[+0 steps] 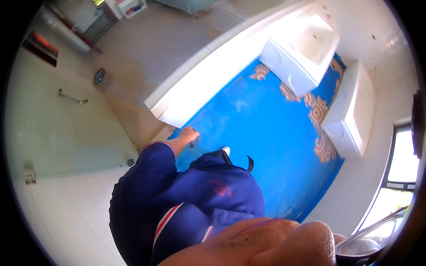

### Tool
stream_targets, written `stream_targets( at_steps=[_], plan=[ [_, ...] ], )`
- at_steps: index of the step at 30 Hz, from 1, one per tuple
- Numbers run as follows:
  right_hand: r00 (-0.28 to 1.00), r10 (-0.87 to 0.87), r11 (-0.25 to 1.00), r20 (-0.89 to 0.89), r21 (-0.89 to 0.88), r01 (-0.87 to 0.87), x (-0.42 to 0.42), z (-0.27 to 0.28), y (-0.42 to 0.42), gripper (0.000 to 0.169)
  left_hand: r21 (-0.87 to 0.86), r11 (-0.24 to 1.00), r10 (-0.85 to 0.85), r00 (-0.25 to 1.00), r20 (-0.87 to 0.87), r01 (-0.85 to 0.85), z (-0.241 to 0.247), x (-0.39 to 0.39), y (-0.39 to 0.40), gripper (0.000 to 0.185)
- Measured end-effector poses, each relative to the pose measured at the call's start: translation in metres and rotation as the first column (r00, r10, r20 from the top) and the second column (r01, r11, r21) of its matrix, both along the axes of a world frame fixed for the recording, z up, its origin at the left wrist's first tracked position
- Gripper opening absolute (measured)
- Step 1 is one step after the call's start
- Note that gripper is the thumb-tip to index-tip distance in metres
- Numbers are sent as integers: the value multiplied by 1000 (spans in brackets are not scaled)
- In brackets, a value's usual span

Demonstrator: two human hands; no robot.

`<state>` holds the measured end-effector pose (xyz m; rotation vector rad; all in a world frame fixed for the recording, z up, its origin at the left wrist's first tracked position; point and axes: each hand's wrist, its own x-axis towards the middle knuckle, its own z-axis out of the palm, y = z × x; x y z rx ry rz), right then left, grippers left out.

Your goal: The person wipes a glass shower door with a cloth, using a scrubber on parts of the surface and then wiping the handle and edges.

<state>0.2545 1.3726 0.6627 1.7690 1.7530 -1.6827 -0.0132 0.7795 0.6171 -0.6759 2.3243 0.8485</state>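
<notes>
My left hand (pixel 190 133) reaches out from a navy short sleeve, low over the blue floor (pixel 253 133). Its fingers are curled around a dark grey, fluffy clump (pixel 194 143), perhaps a scouring pad or a rag; blur leaves the exact kind unsettled. The hand is close to the near end of a low white partition (pixel 199 93). My right hand is out of view. Below my bent torso, the toe of a white shoe (pixel 226 150) shows on the blue surface, and a black strap (pixel 250 164) hangs beside it.
Two white basin-like fixtures (pixel 288 66) (pixel 344 123) stand at the right, with brown swirled patterns (pixel 318 109) on the floor around them. At left is a frosted glass door (pixel 66 133) with a metal handle (pixel 73 97). Beyond it sits a small bin (pixel 99 76). A window (pixel 401 159) is far right.
</notes>
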Motion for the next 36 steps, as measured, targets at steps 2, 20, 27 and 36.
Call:
stream_targets(
  at_steps=[2,20,27,36],
  plan=[
    [998,-33,999,-58,-34,31,-45,0,13,41,16,1000,-26,997,-75,27,23,-29,22,39],
    [523,816,579,-247,336,-743,-504,19,-8,33,41,801,559,769,311,-598,32,165,69,26],
    [523,818,574,-240,277,-770,-607,-68,25,39,-319,890,-316,945,83,326,31,76,150,24],
    [266,924,372,-273,493,-787,-729,45,-87,50,155,641,753,656,62,-751,95,-114,161,30]
  ],
)
